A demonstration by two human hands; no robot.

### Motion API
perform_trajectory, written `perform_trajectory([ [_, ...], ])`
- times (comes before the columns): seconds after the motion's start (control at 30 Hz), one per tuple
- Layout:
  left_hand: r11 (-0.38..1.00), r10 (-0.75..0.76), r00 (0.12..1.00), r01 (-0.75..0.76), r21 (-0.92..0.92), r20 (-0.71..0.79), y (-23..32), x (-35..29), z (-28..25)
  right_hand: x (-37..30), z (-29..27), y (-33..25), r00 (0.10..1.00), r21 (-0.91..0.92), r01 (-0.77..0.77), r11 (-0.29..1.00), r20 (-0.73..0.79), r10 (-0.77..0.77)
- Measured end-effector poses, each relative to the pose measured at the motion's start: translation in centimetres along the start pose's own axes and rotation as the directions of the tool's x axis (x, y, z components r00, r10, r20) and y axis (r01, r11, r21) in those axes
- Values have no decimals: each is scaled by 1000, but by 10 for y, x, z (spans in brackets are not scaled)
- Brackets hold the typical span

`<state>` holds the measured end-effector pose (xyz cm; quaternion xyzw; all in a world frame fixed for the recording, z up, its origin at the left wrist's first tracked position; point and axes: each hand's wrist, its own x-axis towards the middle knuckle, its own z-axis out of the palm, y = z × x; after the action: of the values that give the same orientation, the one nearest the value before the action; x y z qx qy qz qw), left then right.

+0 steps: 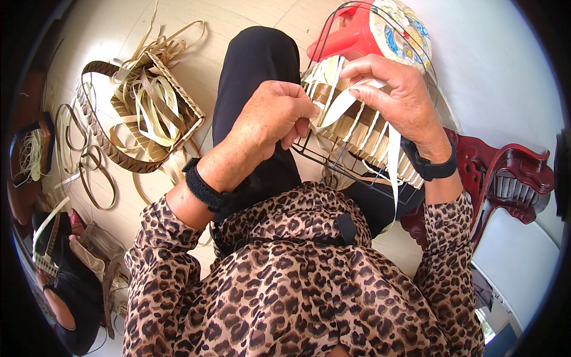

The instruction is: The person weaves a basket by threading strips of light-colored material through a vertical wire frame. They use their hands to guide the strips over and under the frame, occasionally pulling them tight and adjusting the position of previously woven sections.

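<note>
On my lap, tilted to the right, rests a black wire-frame basket (355, 134) with brown and cream bands woven through it. A flat white strip (394, 160) runs from the weave up through my fingers, its loose end hanging down over the basket's side. My left hand (276, 113) is closed in a pinch at the basket's left edge, where the strip comes out. My right hand (395, 92) pinches the same strip between thumb and forefinger, above the woven side. A wire handle (326, 37) arches over the far end.
A woven basket (199, 113) full of loose strips stands on the floor at left, beside coiled strips (98, 178). A red plastic stool (339, 41) with a patterned round top is beyond my work. Dark red carved furniture (476, 160) stands right. Another person (62, 285) sits at lower left.
</note>
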<state>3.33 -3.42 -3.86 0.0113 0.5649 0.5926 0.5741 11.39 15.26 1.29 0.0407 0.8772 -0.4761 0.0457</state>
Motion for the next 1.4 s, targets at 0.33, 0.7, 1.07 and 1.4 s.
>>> perform_trajectory([
  [0.33,897,151,981,-84,434,-121,13,-1,9,-4,9,-6,992,-95,127,987,-1,-127],
  [0.7,947,151,985,-118,297,-89,9,6,9,9,9,18,961,-297,251,921,-38,-274],
  [1.07,619,643,759,-431,657,-108,5,5,5,3,11,12,952,-311,223,924,-137,-276],
  [1.4,849,383,920,-387,359,85,27,2,17,-1,8,-2,956,-179,240,954,-125,-264],
])
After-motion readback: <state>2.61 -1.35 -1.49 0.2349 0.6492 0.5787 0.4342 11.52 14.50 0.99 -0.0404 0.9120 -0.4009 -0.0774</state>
